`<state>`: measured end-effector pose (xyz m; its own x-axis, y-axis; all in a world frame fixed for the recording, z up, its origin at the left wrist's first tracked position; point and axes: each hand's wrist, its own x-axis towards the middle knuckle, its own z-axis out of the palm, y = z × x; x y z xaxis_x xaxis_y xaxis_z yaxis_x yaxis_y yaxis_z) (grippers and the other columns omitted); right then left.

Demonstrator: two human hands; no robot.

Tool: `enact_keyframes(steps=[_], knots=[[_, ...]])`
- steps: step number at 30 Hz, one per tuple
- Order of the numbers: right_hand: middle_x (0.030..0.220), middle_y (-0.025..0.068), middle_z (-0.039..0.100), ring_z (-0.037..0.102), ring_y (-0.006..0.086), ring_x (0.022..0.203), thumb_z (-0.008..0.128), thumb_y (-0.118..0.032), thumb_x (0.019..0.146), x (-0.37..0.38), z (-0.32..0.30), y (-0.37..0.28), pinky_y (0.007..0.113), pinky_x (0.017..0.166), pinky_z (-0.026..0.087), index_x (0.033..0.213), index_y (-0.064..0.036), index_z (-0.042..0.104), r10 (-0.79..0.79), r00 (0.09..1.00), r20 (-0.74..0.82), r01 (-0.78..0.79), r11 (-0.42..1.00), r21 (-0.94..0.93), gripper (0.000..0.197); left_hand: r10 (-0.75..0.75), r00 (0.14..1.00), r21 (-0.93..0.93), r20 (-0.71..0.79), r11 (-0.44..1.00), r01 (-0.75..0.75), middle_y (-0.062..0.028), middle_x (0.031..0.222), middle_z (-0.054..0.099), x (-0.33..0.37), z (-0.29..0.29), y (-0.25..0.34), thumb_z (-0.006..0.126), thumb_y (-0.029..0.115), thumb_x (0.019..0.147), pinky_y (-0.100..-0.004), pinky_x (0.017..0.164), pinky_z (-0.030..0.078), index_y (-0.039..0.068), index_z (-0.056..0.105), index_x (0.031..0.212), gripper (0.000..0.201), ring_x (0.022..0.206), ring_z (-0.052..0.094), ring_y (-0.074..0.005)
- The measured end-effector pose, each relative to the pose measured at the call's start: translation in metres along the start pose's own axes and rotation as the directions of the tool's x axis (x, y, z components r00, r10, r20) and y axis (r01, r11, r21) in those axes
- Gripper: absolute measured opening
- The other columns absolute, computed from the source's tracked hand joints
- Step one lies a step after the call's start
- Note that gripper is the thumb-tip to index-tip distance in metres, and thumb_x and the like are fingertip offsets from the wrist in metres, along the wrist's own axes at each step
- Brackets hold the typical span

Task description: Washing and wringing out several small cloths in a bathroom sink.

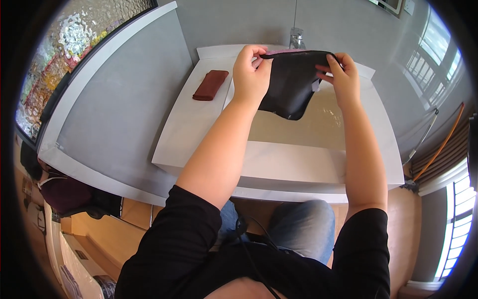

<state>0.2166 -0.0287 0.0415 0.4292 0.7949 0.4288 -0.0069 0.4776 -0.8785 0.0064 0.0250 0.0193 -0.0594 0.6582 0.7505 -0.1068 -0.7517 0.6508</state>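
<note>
You've got the black sheet [291, 82] up in both hands, spread above the sink [298, 130], and its lower end droops to a rounded point. Here's your left hand [253, 74], thumb and fingers clamped on the top left corner, the knuckles bent. Over on the other side, your right hand [346, 77] has the top right corner pinched by the thumb, with other fingers apart and poking out at the sheet's right side. A band of pink [285, 51] peeks over the top edge, and a small white tag [315, 85] shows close by your right fingers. Right behind the sheet, there's the shiny tap [297, 39], near the grey wall [239, 22]. Off to your left, a folded brown cloth [210, 85] lies flat on the white counter [194, 127], well apart from both hands. Both your arms reach forward over the counter's front, black sleeves [186, 219] ending around the elbows. Down below, your jeans [303, 229] show under the counter's edge, and a thin black cable [249, 256] dangles down in front of you.
</note>
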Motion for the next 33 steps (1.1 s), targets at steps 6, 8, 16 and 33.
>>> enact_keyframes(steps=[6, 8, 16, 33], knots=[[0.083, -0.0014, 0.058, 0.050, 0.0073, 0.075, 0.068, -0.015, 0.095, 0.006, -0.011, 0.016, 0.024, 0.067, 0.040, 0.099, -0.0037, 0.061, -0.382, 0.923, 0.045, 0.378, 0.880, -0.287, 0.013, 0.108, 0.991, -0.093, 0.077, 0.991, -0.101, -0.0134, 0.120, 0.065, 0.004, -0.007, -0.023, 0.067, -0.004, 0.090, -0.0308, 0.107, 0.045, 0.000, 0.055, 0.099, 0.016, 0.118, 0.059, -0.0180], [0.082, -0.0019, 0.057, 0.050, 0.0070, 0.076, 0.068, -0.014, 0.095, 0.006, -0.015, 0.013, 0.024, 0.066, 0.040, 0.099, -0.0039, 0.061, -0.346, 0.937, 0.042, 0.342, 0.894, -0.290, 0.013, 0.075, 0.993, -0.112, 0.088, 0.992, -0.065, -0.0135, 0.121, 0.065, 0.003, -0.005, -0.025, 0.067, -0.005, 0.090, -0.0298, 0.108, 0.043, 0.000, 0.055, 0.098, 0.016, 0.118, 0.059, -0.0181], [0.096, 0.0044, 0.065, 0.066, 0.0111, 0.086, 0.064, -0.012, 0.096, 0.004, -0.023, 0.024, 0.025, 0.071, 0.047, 0.101, -0.0003, 0.061, -0.175, 0.981, 0.079, 0.188, 0.957, -0.221, 0.013, -0.041, 0.992, -0.044, 0.122, 0.998, 0.047, -0.0122, 0.119, 0.067, -0.002, -0.009, -0.030, 0.067, -0.003, 0.089, -0.0287, 0.106, 0.043, 0.000, 0.056, 0.097, 0.014, 0.116, 0.061, -0.0177], [0.101, 0.0057, 0.064, 0.069, 0.0135, 0.091, 0.062, -0.015, 0.097, 0.006, -0.027, 0.044, 0.027, 0.082, 0.050, 0.108, 0.0006, 0.062, 0.025, 0.993, 0.113, 0.015, 0.938, -0.346, 0.019, -0.390, 0.919, 0.321, 0.052, 0.878, 0.355, -0.0044, 0.097, 0.071, -0.006, -0.012, -0.045, 0.074, 0.018, 0.089, -0.0281, 0.082, 0.050, 0.003, 0.066, 0.102, 0.021, 0.090, 0.064, -0.0125]])
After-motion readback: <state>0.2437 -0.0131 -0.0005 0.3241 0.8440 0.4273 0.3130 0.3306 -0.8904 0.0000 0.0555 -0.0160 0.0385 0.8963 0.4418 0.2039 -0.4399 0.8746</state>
